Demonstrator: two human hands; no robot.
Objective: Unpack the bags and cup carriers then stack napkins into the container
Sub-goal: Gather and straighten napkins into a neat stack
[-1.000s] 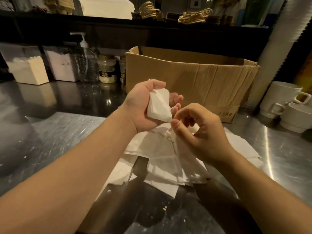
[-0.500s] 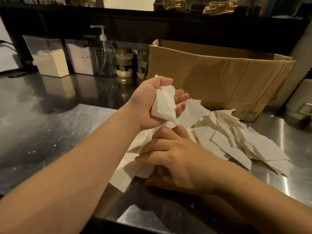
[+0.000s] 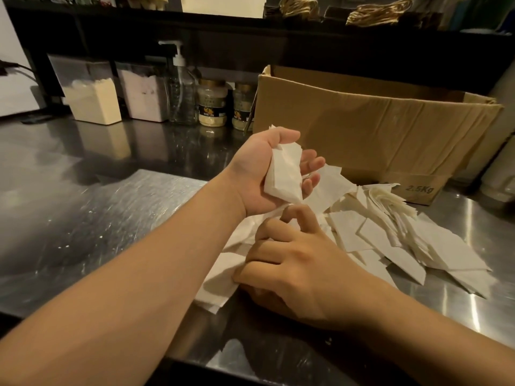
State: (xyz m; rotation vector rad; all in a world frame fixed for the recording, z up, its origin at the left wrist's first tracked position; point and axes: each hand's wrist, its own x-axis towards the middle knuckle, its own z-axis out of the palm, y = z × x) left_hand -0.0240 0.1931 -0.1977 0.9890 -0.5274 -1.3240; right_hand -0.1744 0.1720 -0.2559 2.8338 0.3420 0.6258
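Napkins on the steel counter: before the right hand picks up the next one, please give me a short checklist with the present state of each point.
1. Left hand grips the collected napkin stack: ok.
2. Stack edges aligned: not ok, corners fan out.
3. Right hand rests on loose napkins: ok.
4. Right hand has one single napkin: cannot tell.
5. Loose napkins tidy: not ok, scattered.
6. Cardboard box open behind pile: ok.

white napkins [image 3: 384,235], brown cardboard box [image 3: 362,129], silver steel counter [image 3: 83,213]
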